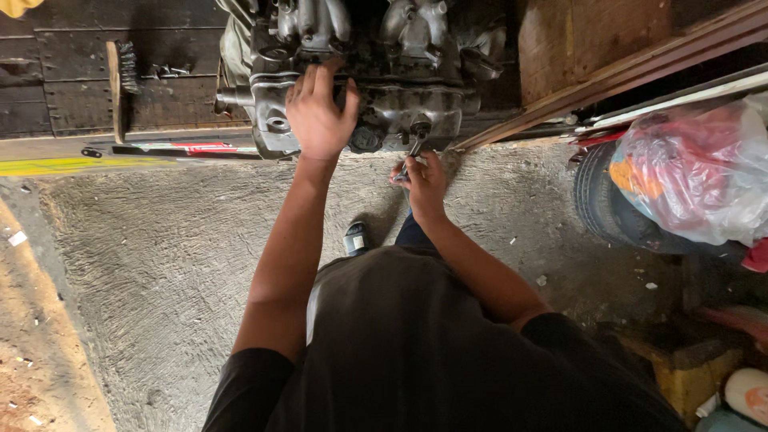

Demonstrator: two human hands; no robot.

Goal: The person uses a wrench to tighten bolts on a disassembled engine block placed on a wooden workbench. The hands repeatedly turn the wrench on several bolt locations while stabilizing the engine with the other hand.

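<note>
Two bare hands at upper centre of the frame, over rough concrete floor (160,264). Right hand (424,182) fingers closed around a slim metal tool (411,156) — tip at a fitting on the grimy engine block (416,108). Left hand (318,112) spread flat, pressed on the block's left side. Farther, upper left — wire brush (120,84) on dark planks; tyre (600,204) and plastic bag (696,172) at right.

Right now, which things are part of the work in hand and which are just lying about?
In hand:
- engine block, under left hand
- metal tool, gripped by right hand

Lying about:
- wire brush
- tyre
- plastic bag
</note>
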